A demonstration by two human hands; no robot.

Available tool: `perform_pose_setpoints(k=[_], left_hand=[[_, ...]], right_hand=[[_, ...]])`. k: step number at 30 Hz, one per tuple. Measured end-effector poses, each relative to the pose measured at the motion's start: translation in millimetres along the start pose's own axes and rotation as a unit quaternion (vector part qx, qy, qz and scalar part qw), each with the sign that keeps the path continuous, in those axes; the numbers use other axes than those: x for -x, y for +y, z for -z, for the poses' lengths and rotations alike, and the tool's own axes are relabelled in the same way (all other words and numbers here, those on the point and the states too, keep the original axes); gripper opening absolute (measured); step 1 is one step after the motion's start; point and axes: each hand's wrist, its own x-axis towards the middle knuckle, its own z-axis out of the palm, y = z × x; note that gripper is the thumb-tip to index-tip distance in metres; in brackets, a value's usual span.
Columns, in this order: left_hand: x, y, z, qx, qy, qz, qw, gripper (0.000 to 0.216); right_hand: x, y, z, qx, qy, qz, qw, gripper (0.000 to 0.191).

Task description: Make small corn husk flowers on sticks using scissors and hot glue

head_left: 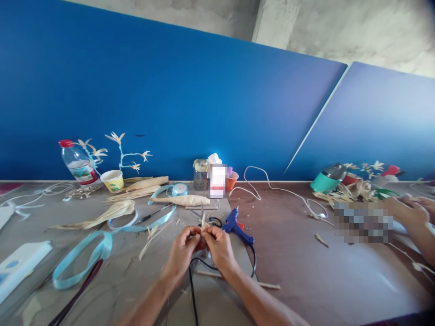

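Together, the left hand (pixel 183 251) and right hand (pixel 220 249) pinch a husk strip (pixel 203 223), away from the far edge of the surface (pixel 306 280)

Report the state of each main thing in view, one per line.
Left hand, pinching
Right hand, pinching
Pale husk piece, held between both hands' fingers
Blue glue gun, lying unheld; heat cannot be told
Bottle, capped
Yellow cup, uncovered
Phone, screen lit
Light-blue ribbon, loosely looped
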Motion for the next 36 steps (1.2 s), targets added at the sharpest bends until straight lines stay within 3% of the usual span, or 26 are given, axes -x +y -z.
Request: perform_pose_setpoints(k=[6,10,13,17,21,25,36], left_hand=[[-2.3,3.1,2.0,-0.094,0.043,-0.046,0.994,0.022],[-4.1,7.3,7.2,-0.089,0.040,-0.041,0.994,0.022],[-4.7,9.4,11.1,-0.056,0.007,0.005,0.998,0.021],[-3.7,10.1,13.5,-0.092,-0.049,0.025,0.994,0.020],[-1.8,13.8,12.2,-0.177,-0.063,-0.001,0.982,0.023],[-0.7,18.7,10.6,-0.237,-0.078,-0.037,0.968,0.024],[0.0,19.4,16.4,-0.249,-0.163,-0.142,0.944,0.018]], right_hand=[[3.7,-2.7,-1.8,-0.024,-0.032,-0.010,0.999,0.014],[0.2,-4.2,5.6,-0.073,-0.010,-0.014,0.997,0.018],[-6.2,-6.1,15.0,-0.124,0.000,-0.018,0.992,0.020],[-8.9,-13.1,23.0,-0.189,-0.078,-0.042,0.978,0.027],[-4.8,-20.4,23.6,-0.202,-0.143,-0.074,0.966,0.024],[-3.9,-20.6,24.0,-0.227,-0.138,-0.111,0.958,0.022],[-7.6,-14.4,27.1,-0.359,-0.167,-0.234,0.888,0.017]])
